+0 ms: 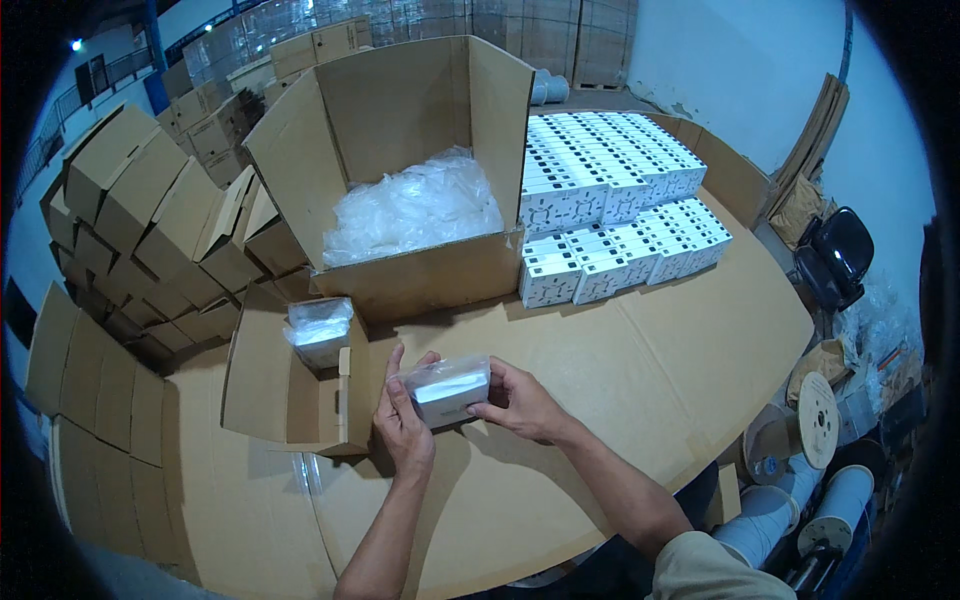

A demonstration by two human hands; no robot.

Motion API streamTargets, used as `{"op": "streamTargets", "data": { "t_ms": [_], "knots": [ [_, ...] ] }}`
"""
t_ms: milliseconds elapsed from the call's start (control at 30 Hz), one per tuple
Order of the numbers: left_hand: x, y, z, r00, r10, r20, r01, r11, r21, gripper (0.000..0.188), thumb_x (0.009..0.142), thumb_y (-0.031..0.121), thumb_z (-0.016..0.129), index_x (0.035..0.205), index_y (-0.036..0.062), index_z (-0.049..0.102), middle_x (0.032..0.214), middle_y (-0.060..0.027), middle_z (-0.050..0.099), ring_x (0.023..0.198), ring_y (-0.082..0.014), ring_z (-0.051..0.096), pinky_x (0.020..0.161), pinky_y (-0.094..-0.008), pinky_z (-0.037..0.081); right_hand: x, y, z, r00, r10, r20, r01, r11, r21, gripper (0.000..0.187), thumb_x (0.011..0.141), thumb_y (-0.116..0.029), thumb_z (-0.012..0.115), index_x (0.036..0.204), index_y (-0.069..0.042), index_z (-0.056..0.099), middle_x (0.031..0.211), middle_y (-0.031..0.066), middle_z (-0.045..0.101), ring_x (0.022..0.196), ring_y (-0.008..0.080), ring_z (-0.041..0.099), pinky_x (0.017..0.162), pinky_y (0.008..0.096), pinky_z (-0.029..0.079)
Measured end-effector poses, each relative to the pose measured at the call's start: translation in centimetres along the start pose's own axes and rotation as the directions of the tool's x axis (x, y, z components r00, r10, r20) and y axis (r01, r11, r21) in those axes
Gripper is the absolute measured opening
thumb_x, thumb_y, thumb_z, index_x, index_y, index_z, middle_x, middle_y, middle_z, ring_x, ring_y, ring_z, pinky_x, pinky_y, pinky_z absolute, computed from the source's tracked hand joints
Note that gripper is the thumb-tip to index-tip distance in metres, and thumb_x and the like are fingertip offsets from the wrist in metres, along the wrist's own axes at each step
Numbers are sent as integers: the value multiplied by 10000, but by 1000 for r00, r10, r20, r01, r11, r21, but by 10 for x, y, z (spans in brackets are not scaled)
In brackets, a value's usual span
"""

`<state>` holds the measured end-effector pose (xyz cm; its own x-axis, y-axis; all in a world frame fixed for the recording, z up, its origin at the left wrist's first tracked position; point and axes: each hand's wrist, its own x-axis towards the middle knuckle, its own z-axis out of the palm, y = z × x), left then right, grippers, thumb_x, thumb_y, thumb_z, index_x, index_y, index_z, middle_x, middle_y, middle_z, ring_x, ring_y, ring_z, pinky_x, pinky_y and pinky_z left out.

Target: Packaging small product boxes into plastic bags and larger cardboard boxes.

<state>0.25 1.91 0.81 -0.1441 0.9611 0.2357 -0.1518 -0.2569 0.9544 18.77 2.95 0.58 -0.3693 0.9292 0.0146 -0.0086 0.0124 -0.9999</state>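
Note:
Between my two hands is a small white box in a clear plastic bag [450, 392], held just above the cardboard-covered table. My left hand [404, 420] grips its left end, thumb in front and fingers behind. On its right end my right hand [520, 402] is closed, thumb against the lower front. Loose plastic sticks up along the top of the bag. Left of my hands stands an open small carton [262, 375]. Inside it, at the far end, sits a bagged white box [321, 335]; the near part of the carton shows bare cardboard.
Behind the small carton, a large open carton [420, 285] holds clear plastic bags [420, 208]. White printed boxes [620, 190] stand stacked in rows at the far right. Empty cartons [150, 215] pile up on the left. Cable spools [818, 420] and a black chair [835, 258] stand off the table's right side.

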Motion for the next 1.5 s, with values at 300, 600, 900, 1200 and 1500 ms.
{"op": "streamTargets", "data": {
  "t_ms": [300,600,900,1200,1500],
  "knots": [
    [5,-10,-4,988,-35,148,64,979,-194,724,1028,560,492,1498,15,413,1395,-167,586,1206,-221,598,1065,-376,461,-1,2,-5,999,-31,-41,22,979,-202,457,909,-8,720,1330,-1,543,1168,85,667,1075,166,648,938,329,553],
    [3,-4,-14,935,-282,214,255,956,146,493,865,171,824,1286,35,606,1086,-80,670,907,-124,642,761,-266,547,-3,-10,-7,997,-27,-70,26,999,-19,414,943,-42,698,1330,0,559,1145,53,658,1015,121,636,867,287,544],
    [4,-6,-17,955,-128,268,126,992,25,150,948,102,723,1064,7,713,1094,-72,727,902,-120,642,802,-273,531,-6,-23,-13,997,-61,-48,56,994,-93,249,896,-15,723,1144,-4,720,1140,97,718,1110,183,640,1034,353,485],
    [0,3,-17,984,-70,164,47,988,145,144,947,135,735,966,-4,704,1036,-89,738,893,-108,627,803,-279,510,-4,-14,-19,978,-187,-95,173,975,-138,83,919,-69,729,968,-3,713,1101,122,730,1030,156,654,930,326,530],
    [-1,-6,-4,973,-228,-23,227,973,-32,236,904,183,792,929,54,596,872,-16,642,799,-56,575,710,-238,486,3,6,-5,952,-201,-232,219,974,56,155,960,-26,668,923,-31,518,1076,144,690,938,112,623,807,271,531]
  ]
}}
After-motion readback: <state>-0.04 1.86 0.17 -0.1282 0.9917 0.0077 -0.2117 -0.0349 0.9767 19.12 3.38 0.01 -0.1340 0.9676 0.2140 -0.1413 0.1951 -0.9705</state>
